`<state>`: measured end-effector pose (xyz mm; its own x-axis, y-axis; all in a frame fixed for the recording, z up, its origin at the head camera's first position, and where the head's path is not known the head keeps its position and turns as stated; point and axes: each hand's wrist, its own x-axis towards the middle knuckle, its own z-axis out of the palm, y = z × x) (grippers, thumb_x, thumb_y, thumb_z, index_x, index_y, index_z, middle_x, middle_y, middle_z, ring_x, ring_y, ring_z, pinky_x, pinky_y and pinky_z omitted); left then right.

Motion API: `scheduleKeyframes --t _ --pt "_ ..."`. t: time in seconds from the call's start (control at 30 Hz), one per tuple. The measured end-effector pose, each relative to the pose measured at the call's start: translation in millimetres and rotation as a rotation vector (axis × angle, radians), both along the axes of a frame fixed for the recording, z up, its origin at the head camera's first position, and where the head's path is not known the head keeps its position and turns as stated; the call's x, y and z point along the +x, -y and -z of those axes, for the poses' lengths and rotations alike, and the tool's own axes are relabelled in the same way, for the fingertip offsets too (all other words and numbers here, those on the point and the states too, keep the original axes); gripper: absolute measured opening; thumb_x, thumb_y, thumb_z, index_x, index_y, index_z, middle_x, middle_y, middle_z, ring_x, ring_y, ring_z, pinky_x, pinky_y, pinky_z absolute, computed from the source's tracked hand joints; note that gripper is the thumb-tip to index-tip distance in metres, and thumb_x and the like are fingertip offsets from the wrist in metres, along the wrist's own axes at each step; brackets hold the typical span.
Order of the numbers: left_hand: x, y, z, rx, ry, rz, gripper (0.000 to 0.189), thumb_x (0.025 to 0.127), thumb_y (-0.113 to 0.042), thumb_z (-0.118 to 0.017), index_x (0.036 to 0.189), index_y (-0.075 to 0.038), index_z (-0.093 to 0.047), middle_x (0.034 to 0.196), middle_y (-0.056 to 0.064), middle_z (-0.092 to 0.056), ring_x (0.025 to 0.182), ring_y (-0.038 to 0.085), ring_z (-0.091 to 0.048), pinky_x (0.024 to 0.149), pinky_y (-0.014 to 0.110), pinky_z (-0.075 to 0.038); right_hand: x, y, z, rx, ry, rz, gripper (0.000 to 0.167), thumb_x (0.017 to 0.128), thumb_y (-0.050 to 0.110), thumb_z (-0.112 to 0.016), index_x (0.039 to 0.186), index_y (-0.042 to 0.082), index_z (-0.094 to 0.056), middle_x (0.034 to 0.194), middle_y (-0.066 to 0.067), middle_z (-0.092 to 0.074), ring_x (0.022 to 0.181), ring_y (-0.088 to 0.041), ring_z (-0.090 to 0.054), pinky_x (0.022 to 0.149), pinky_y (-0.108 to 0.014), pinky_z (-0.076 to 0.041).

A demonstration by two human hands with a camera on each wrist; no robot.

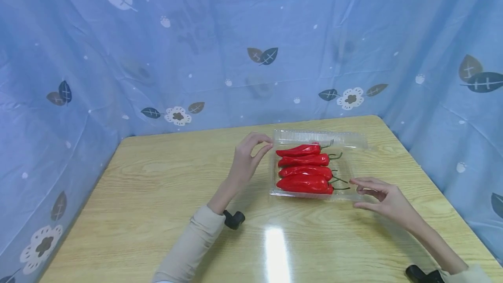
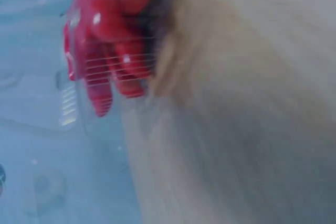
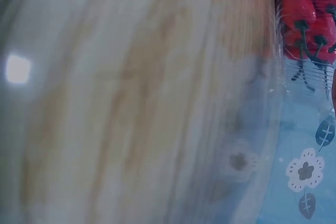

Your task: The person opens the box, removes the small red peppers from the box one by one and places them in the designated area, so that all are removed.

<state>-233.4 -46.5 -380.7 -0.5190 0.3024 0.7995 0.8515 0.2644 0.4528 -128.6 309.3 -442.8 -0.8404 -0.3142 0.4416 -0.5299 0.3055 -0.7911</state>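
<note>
A clear plastic box (image 1: pixel 343 169) stands on the table, its raised hinged lid (image 1: pixel 320 137) along the far side. Several red chili peppers (image 1: pixel 304 171) with green stems lie in it in a stack of rows, stems to the right. At the box's far left corner, my left hand (image 1: pixel 248 154) pinches the edge between thumb and fingers. My right hand (image 1: pixel 387 200) is at the near right corner, thumb and fingers apart, fingertips right at the wall. In the left wrist view the peppers (image 2: pixel 113 30) show blurred through ribbed plastic; the right wrist view shows their stem ends (image 3: pixel 302 24).
The wooden table (image 1: pixel 157 187) extends to the left and in front of the box. Blue patterned cloth (image 1: pixel 220 77) hangs behind the table and along both sides. Black wrist devices (image 1: pixel 234 220) sit at my sleeves.
</note>
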Motion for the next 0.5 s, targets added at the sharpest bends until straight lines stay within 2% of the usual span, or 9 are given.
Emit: scheduleKeyframes --t 0.1,0.17,0.3,0.37,0.4,0.5 --pt "-12.6 -8.3 -5.2 0.058 0.01 -0.02 0.014 0.087 0.0 -0.068 0.1 0.0 -0.065 0.096 0.01 -0.066 0.095 0.021 -0.063 0.087 0.029 -0.053 0.2 0.5 2.9 0.068 -0.103 0.043 0.048 0.062 -0.018 -0.078 0.107 -0.005 -0.07 0.118 -0.002 -0.063 0.099 -0.001 -0.062 0.08 -0.013 -0.05" --pt "-13.7 -15.4 -15.8 0.099 0.025 -0.02 0.012 0.086 0.004 -0.066 0.098 0.004 -0.063 0.093 0.015 -0.064 0.092 0.026 -0.064 0.085 0.033 -0.054 0.7 -0.7 3.5 0.113 -0.145 0.068 0.041 0.061 -0.017 -0.079 0.099 -0.003 -0.072 0.115 -0.009 -0.064 0.102 0.0 -0.061 0.077 -0.011 -0.05" --pt "-25.9 -26.8 -20.3 0.141 0.057 -0.004 0.011 0.085 0.01 -0.064 0.096 0.01 -0.059 0.092 0.022 -0.061 0.089 0.033 -0.064 0.079 0.038 -0.056 5.3 -4.7 2.1 0.148 -0.168 0.085 0.036 0.06 -0.016 -0.08 0.093 0.0 -0.074 0.111 -0.013 -0.065 0.105 0.0 -0.06 0.076 -0.01 -0.049" --pt "-34.5 -30.9 -16.6 0.137 0.076 0.005 0.012 0.085 0.009 -0.065 0.096 0.01 -0.06 0.092 0.022 -0.062 0.088 0.033 -0.065 0.078 0.039 -0.057 9.0 -7.7 0.7 0.151 -0.181 0.08 0.037 0.059 -0.017 -0.08 0.091 0.001 -0.074 0.11 -0.011 -0.065 0.107 0.0 -0.058 0.077 -0.009 -0.048" --pt "-40.6 -32.9 -12.5 0.132 0.089 0.007 0.012 0.086 0.007 -0.065 0.097 0.008 -0.061 0.093 0.021 -0.063 0.089 0.032 -0.066 0.078 0.038 -0.057 10.9 -9.3 -0.2 0.149 -0.18 0.075 0.037 0.059 -0.017 -0.08 0.09 0.002 -0.074 0.11 -0.01 -0.065 0.106 -0.001 -0.058 0.074 -0.009 -0.048" --pt "-49.5 -38.2 -8.3 0.124 0.153 0.011 0.01 0.088 0.0 -0.065 0.097 0.003 -0.061 0.093 0.016 -0.065 0.088 0.028 -0.068 0.075 0.034 -0.058 15.1 -14.2 -2.5 0.17 -0.185 0.075 0.038 0.057 -0.016 -0.081 0.089 0.005 -0.075 0.109 -0.008 -0.065 0.105 0.0 -0.058 0.068 -0.012 -0.048"
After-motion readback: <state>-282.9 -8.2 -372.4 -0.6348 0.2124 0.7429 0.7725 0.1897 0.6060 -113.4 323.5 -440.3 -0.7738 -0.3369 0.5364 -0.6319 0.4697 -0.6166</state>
